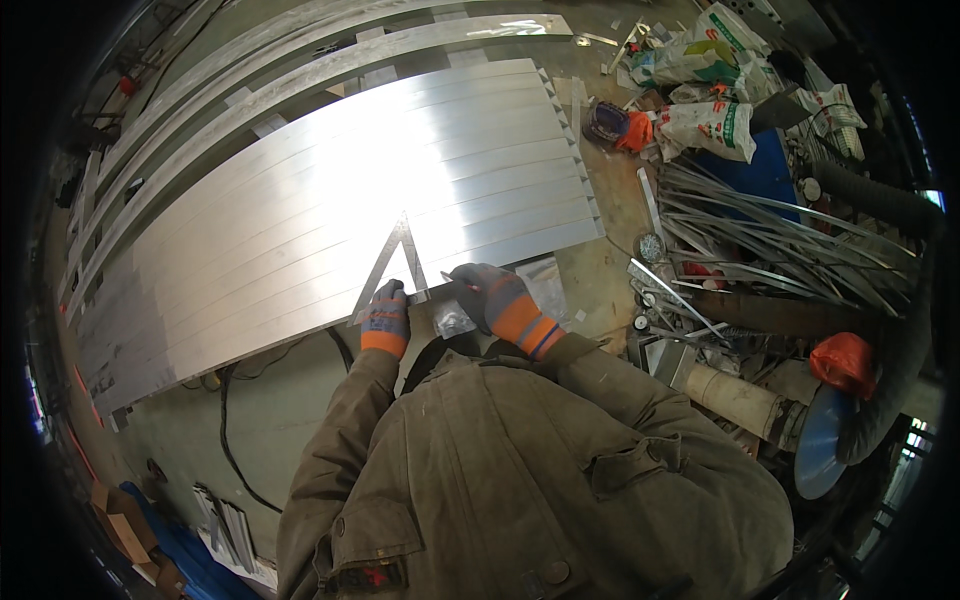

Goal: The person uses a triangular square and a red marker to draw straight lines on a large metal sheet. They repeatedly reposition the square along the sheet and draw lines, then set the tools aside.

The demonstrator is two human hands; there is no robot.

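Olive-brown jacket [480,440]; flap pockets [630,466]; left hand [387,308], right hand [492,296] in grey gloves [508,290], orange cuffs [382,343]

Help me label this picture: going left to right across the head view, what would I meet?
Open cardboard box, pale strips, gloved left hand, gloved right hand, red plastic bag.

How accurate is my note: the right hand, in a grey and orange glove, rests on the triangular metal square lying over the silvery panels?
Wrong hand: the head view shows the left hand, in a grey and orange glove, resting on the triangular metal square lying over the silvery panels.
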